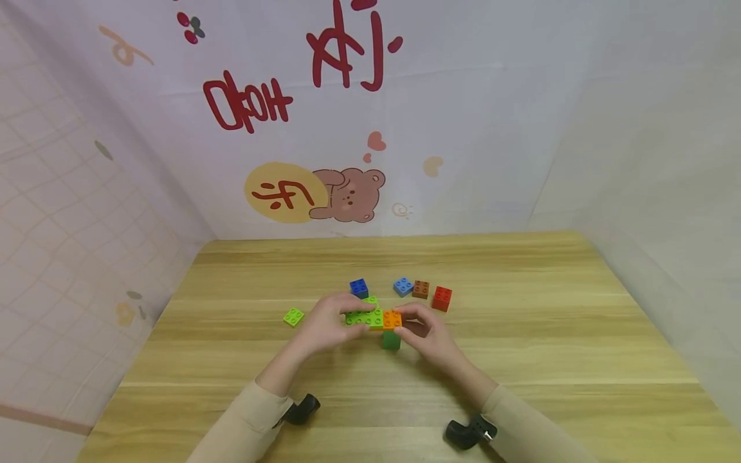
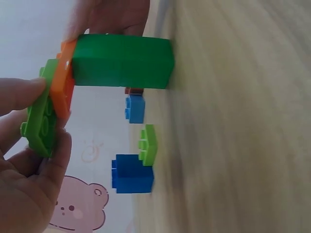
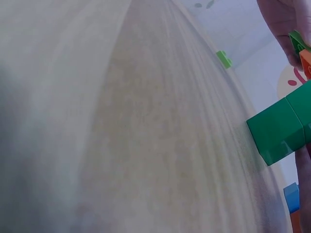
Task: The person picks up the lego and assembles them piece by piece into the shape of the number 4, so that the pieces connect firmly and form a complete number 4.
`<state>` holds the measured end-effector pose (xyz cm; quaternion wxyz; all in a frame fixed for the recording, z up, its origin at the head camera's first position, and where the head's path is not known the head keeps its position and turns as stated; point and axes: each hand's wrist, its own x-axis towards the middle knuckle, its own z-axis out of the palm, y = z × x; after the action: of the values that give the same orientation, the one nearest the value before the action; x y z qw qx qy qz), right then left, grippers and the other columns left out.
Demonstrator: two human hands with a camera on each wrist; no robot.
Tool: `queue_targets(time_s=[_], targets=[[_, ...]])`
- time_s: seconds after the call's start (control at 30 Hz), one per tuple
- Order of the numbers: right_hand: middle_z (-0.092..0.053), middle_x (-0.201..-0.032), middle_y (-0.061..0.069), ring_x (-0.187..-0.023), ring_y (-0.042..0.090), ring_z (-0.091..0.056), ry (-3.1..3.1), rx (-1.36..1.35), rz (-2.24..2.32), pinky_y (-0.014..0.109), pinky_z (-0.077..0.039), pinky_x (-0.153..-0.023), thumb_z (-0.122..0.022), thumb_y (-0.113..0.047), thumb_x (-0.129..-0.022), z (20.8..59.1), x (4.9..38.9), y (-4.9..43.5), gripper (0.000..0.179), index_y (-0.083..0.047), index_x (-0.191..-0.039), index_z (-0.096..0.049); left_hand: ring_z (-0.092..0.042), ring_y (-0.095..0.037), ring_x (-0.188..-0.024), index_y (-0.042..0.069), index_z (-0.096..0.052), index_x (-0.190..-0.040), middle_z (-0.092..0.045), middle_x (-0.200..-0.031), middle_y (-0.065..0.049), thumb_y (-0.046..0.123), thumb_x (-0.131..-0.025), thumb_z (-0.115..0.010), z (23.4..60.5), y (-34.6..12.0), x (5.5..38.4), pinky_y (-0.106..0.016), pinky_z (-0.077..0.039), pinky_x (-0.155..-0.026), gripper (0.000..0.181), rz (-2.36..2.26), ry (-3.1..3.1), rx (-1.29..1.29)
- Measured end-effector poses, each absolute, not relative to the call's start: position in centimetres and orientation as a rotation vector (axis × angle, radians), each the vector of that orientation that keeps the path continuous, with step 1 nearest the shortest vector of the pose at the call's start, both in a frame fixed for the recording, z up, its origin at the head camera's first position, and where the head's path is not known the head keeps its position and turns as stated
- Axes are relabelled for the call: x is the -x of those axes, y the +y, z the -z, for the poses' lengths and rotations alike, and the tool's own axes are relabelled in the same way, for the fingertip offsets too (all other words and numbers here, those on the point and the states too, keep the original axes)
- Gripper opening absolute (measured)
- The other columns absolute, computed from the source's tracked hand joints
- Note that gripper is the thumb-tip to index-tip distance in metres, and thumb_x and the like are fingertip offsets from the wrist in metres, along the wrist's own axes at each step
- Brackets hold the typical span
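My left hand (image 1: 332, 321) pinches a light green brick (image 1: 363, 319) between thumb and fingers. It overlaps the top of a flat orange brick (image 1: 392, 319) and sticks out to the left. Under the orange brick, a column of dark green bricks (image 2: 124, 60) stands upright on the table. My right hand (image 1: 429, 335) grips the right end of the orange brick from the side, thumb in front and fingers behind. In the right wrist view the green column (image 3: 277, 128) shows at the right edge, with the left hand's fingers above it.
Behind the hands on the wooden table (image 1: 521, 321) lie a dark blue brick (image 1: 359, 288), a light blue brick (image 1: 403, 287), a brown brick (image 1: 420, 289) and a red brick (image 1: 442, 298). A lime brick (image 1: 293, 317) lies left of the left hand; another lime brick (image 2: 148, 144) is near the dark blue one.
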<state>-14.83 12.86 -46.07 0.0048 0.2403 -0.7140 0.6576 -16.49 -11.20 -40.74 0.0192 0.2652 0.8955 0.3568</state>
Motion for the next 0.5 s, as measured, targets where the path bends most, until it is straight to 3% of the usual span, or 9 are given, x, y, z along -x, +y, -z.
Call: queue_targets(time_s=[0.27, 0.5], targets=[[-0.06, -0.118, 0.02, -0.107, 0.027, -0.061, -2.276, -0.708, -2.052, 0.043, -0.053, -0.094, -0.067, 0.006, -0.09, 46.1, 14.8, 12.8, 0.031, 0.006, -0.121, -0.061, -0.058, -0.029, -0.117, 0.015, -0.054, -0.143, -0.064, -0.128, -0.01, 0.025, -0.089, -0.077, 42.4, -12.4, 16.1, -0.048, -0.05, -0.098, 0.06, -1.375, 2.625, -0.787], [-0.059, -0.118, 0.02, -0.107, 0.028, -0.061, -2.279, -0.704, -2.058, 0.041, -0.053, -0.094, -0.068, 0.006, -0.09, 46.1, 14.7, 12.8, 0.031, 0.007, -0.12, -0.061, -0.062, -0.034, -0.105, 0.006, -0.052, -0.143, -0.066, -0.119, -0.014, 0.015, -0.086, -0.079, 43.4, -14.8, 16.2, -0.049, -0.053, -0.092, 0.063, -1.597, 2.499, -0.712]])
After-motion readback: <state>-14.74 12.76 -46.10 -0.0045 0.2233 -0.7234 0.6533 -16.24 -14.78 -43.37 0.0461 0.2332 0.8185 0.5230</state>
